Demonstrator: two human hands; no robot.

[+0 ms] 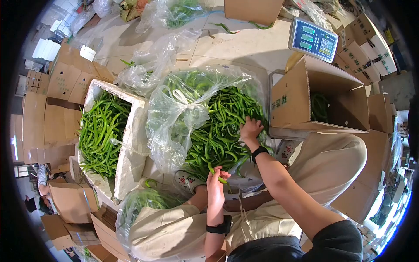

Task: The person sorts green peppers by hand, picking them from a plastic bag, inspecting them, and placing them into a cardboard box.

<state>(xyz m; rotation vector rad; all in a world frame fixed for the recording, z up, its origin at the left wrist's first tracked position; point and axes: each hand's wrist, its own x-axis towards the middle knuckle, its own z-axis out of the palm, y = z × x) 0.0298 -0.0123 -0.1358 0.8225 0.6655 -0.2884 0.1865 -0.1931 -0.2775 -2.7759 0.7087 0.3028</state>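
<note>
Long green peppers [218, 139] fill a large clear plastic bag [176, 115] on the floor, its mouth spread open. My left hand [215, 178] is closed round a few green peppers at the near edge of the pile. My right hand [251, 130] reaches onto the right side of the pile, its fingers bent down among the peppers; what they hold, if anything, is hidden. On the left, a white foam box [136, 126] is heaped with green peppers. To the right, an open cardboard box [290, 94] on its scale has some peppers inside.
A scale display [313, 39] stands at the upper right. Cardboard boxes [65, 78] are stacked along the left, more at the right. Another bag of peppers [148, 201] lies by my left knee. My shoes flank the pile. A person is partly visible at the far left.
</note>
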